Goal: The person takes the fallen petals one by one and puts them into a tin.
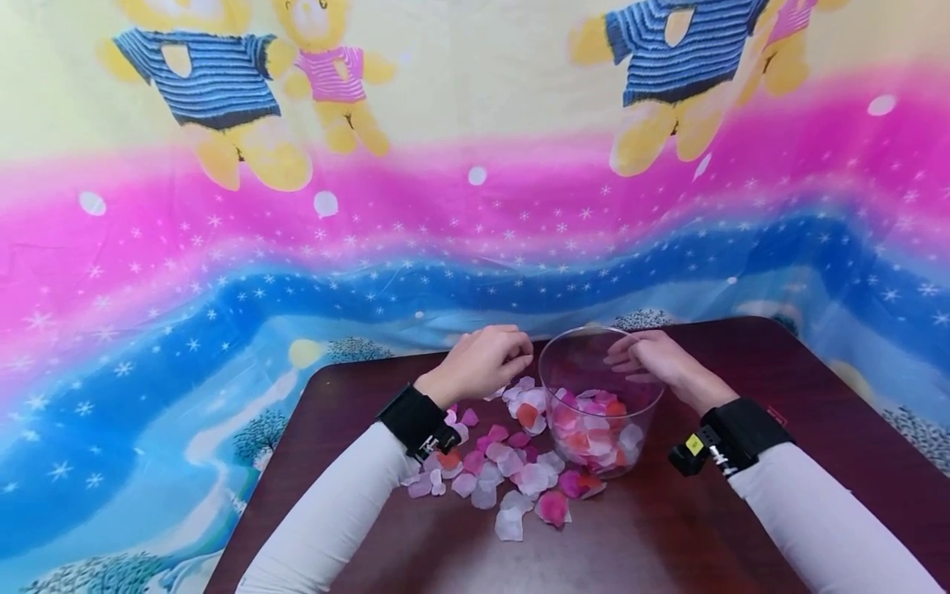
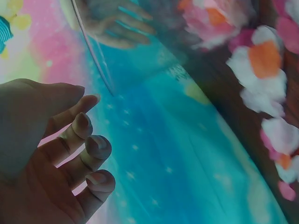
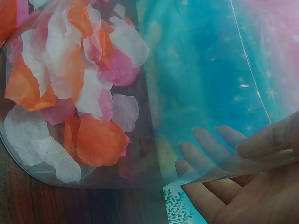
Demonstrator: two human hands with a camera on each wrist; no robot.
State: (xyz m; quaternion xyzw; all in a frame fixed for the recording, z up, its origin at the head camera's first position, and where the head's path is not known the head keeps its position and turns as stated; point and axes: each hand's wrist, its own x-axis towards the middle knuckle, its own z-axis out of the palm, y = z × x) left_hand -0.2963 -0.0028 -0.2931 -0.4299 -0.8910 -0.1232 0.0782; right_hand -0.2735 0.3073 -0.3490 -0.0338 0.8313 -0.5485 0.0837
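1. My left hand (image 1: 482, 363) hangs palm down over the far part of the tabletop (image 1: 705, 511), just beside the container's rim on its left. The wrist bends so the fingers point right, toward the rim.
2. Seen from the left wrist, those fingers are loosely bent and slightly apart, the thumb lying near the index fingertip. They hold nothing.
3. My right hand (image 1: 664, 363) is at the right side of the clear container (image 1: 644, 412), reaching inward from the right, fingers pointing left. Through the plastic I see them long and only gently bent, thumb close by. Whether they pinch the wall, I cannot tell.
4. The container stands toward the tabletop's far edge, between my hands, with pink, white and orange petals (image 1: 594, 433) gathered in its lower part.
5. Loose petals (image 1: 512, 460) lie on the tabletop left of the container and in front of it, spreading toward the left edge beneath my left forearm.
6. Both forearms, in white sleeves (image 1: 334, 503), come in from the near side and angle toward each other. A black strap (image 1: 408, 417) wraps my left wrist; another (image 1: 745, 429) wraps the right.
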